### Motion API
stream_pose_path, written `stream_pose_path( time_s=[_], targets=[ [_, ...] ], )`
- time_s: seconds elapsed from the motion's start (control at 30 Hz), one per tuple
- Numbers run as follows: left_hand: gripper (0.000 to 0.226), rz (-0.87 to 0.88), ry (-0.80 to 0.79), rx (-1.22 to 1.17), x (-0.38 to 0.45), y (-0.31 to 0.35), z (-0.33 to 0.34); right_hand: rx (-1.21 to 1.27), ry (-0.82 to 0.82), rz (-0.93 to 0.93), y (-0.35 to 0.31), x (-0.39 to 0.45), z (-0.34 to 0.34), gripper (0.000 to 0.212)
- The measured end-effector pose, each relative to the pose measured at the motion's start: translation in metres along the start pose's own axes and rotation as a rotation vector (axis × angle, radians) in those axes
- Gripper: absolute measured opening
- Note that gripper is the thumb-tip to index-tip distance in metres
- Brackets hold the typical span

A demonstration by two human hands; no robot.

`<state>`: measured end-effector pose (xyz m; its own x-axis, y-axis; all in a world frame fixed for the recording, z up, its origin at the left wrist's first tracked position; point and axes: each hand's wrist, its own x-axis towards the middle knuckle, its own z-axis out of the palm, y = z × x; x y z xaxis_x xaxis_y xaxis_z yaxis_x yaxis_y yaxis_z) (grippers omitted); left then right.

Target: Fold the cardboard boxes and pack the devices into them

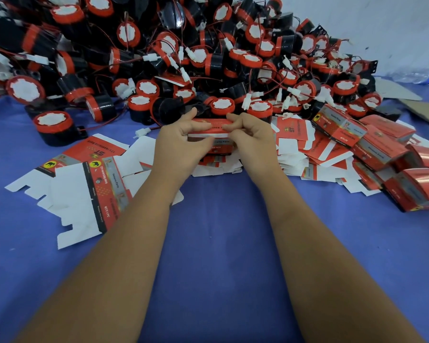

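Just above the centre of the frame, both hands hold one red printed cardboard box (209,134) between them, lifted above the blue cloth (221,243). The left hand (181,142) pinches the box's left end, thumb on the near side and fingers curled over the top edge; the right hand (252,139) grips the right end in the same way. The box lies crosswise between the two hands, its white flap edge facing the camera.

Directly under the hands sits a stack of flat box blanks (218,167). More unfolded blanks (84,184) are spread at the left of the frame, white insides upward. At the right edge lie several folded red boxes (382,149). Across the whole upper part of the frame rises a large heap of black-and-red horn devices (159,58) with red wires and white connectors.
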<state>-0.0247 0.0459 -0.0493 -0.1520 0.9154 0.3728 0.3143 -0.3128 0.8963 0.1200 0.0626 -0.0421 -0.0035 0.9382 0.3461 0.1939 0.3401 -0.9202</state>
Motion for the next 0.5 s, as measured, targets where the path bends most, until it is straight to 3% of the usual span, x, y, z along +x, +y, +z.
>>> stream_pose_path(
  time_s=[0.2, 0.43, 0.5],
  targets=[
    [0.025, 0.319, 0.123, 0.533, -0.007, 0.006, 0.007, -0.082, 0.05, -0.007, 0.003, 0.002, 0.003, 0.034],
    [0.022, 0.264, 0.106, 0.668, -0.012, 0.011, 0.009, -0.283, -0.01, -0.162, 0.008, 0.001, 0.006, 0.003],
    [0.021, 0.244, 0.102, 0.667, -0.014, 0.013, 0.01, -0.343, -0.051, -0.155, 0.006, -0.001, 0.008, 0.008]
  ],
)
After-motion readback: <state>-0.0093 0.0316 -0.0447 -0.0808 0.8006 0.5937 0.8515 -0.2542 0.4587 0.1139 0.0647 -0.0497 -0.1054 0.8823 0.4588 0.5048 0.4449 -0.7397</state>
